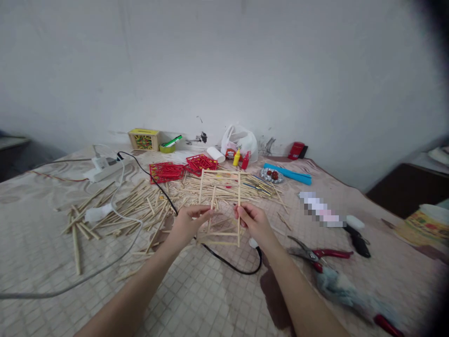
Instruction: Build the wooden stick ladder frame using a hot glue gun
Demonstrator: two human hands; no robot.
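Observation:
A small open frame of thin wooden sticks (239, 187) is held up above the table in front of me. My left hand (191, 221) is closed in a pinch on one of its upright sticks, left of the middle. On the right side post, my right hand (253, 218) is closed, thumb and fingers gripping that stick. A small dark tip shows beside the right fingertips; I cannot make out what it belongs to. Behind the frame and to its left, many loose wooden sticks (129, 206) lie scattered. A black cable (224, 263) passes under the frame.
Red stick panels (166, 172), paint bottles (236, 157) and a plastic bag (242, 138) stand at the back. Pruning shears (331, 253) and a black-handled tool (358, 241) lie right. A power strip (107, 167) with a white cable (122, 255) is left.

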